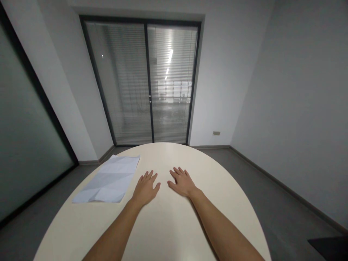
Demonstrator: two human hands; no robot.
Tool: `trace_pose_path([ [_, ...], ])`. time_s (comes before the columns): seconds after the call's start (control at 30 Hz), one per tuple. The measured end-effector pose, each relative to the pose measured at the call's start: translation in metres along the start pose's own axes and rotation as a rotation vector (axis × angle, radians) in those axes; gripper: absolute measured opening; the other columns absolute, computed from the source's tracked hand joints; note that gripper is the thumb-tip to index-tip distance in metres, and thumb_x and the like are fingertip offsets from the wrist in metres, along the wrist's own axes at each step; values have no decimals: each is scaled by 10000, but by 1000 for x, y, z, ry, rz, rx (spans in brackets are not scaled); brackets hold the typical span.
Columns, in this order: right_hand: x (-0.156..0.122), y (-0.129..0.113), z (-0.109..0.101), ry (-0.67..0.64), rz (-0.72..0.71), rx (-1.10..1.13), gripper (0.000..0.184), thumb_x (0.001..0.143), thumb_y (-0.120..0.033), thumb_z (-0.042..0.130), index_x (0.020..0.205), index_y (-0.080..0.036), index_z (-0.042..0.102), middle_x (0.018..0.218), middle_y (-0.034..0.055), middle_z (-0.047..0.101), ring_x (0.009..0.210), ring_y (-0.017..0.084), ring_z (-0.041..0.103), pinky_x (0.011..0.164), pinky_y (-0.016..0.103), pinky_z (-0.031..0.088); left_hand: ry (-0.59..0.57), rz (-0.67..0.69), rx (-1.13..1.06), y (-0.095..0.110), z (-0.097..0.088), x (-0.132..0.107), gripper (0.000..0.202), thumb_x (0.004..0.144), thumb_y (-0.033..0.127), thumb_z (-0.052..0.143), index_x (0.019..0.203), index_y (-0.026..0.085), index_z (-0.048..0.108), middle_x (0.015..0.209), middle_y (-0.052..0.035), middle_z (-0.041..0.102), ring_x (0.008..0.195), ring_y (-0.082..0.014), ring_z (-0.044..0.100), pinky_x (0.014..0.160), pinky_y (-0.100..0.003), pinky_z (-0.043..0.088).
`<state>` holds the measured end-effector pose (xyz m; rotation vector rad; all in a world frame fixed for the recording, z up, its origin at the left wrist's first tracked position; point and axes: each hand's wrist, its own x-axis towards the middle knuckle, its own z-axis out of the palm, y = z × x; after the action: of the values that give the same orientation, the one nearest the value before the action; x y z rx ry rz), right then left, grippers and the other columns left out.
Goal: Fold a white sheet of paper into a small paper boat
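Note:
My left hand (146, 187) lies palm down on the cream-coloured round table (165, 232), fingers spread and nothing in it. Just to its left is a creased sheet of white paper (111, 179), with fold lines across it and its edges slightly lifted; the hand is apart from the sheet. My right hand (182, 182) also rests palm down on the table, thumb and fingers apart, holding nothing. A narrow strip of tabletop separates the two thumbs.
Beyond the table stands a dark-framed glass door (149, 83) with blinds. A frosted glass panel (24, 127) is at the left. A wall socket (216, 133) sits low on the back wall. A black object (330, 246) shows at the lower right.

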<state>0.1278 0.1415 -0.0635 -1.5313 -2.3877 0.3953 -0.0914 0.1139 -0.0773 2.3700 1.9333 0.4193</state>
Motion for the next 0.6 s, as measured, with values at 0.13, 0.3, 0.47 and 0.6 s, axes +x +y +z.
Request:
trace_pose_path([
  [0.13, -1, -1, 0, -14, -1, -13, 708, 922, -559, 466, 1518, -186, 384, 1621, 125, 255, 1504, 343, 151, 1193, 532, 85, 6, -2, 19, 0, 0, 0, 562, 975, 448, 404, 1462, 176, 473, 1577, -115, 370, 1469, -312, 302, 1192, -475, 236],
  [0.3, 0, 0, 2, -20, -2, -21, 714, 922, -581, 452, 1521, -199, 378, 1624, 114, 252, 1505, 340, 148, 1195, 524, 86, 14, -1, 31, -1, 2, 0, 550, 975, 446, 408, 1458, 193, 479, 1574, -106, 378, 1465, -308, 311, 1189, -471, 249],
  [0.47, 1, 0, 2, -30, 9, -23, 721, 920, -589, 448, 1528, -210, 367, 1630, 102, 236, 1510, 326, 137, 1199, 509, 75, 13, 2, 28, -2, 3, 0, 549, 980, 455, 397, 1455, 193, 480, 1576, -107, 372, 1467, -308, 308, 1192, -479, 247],
  [0.6, 0, 0, 2, -33, 11, -19, 719, 920, -585, 448, 1528, -209, 367, 1631, 102, 234, 1510, 324, 133, 1198, 509, 69, 16, 2, 34, -3, 3, -1, 550, 979, 452, 396, 1457, 193, 479, 1573, -102, 381, 1467, -313, 307, 1191, -479, 253],
])
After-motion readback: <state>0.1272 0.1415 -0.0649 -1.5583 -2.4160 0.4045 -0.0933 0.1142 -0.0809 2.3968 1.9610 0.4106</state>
